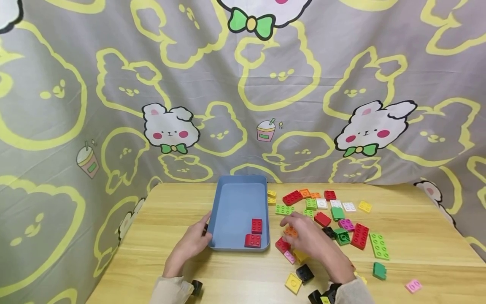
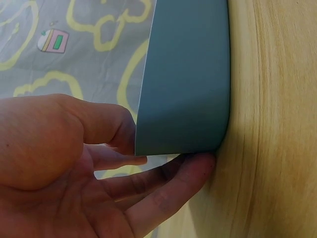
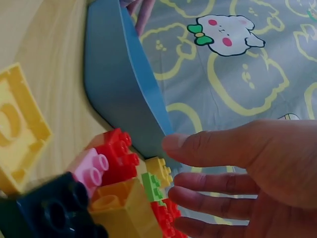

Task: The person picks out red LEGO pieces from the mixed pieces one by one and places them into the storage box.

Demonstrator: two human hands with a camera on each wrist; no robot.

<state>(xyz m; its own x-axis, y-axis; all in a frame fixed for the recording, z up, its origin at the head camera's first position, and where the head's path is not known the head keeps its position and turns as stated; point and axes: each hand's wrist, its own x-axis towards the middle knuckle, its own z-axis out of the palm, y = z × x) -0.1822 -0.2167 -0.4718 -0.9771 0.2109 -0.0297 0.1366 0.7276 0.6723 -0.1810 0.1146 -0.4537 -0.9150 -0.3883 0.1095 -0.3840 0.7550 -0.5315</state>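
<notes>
A blue tray point(image 1: 239, 211) lies on the table with two red bricks point(image 1: 256, 226) near its front right corner. My left hand point(image 1: 193, 237) grips the tray's front left corner; in the left wrist view the thumb is at the rim and a fingertip touches low on the wall. Over the loose bricks right of the tray is my right hand point(image 1: 305, 234), its fingers stretched out and nothing between them in the right wrist view. Close to those fingers lie an orange brick point(image 1: 290, 231), a red brick point(image 1: 282, 245) and a pink brick point(image 3: 90, 166).
Several loose bricks in many colours spread right of the tray, among them a long red brick point(image 1: 360, 236) and a light green one point(image 1: 379, 246). A yellow brick point(image 1: 293, 283) and a black brick point(image 1: 305, 274) lie near the front. A patterned curtain point(image 1: 212, 84) hangs behind the table.
</notes>
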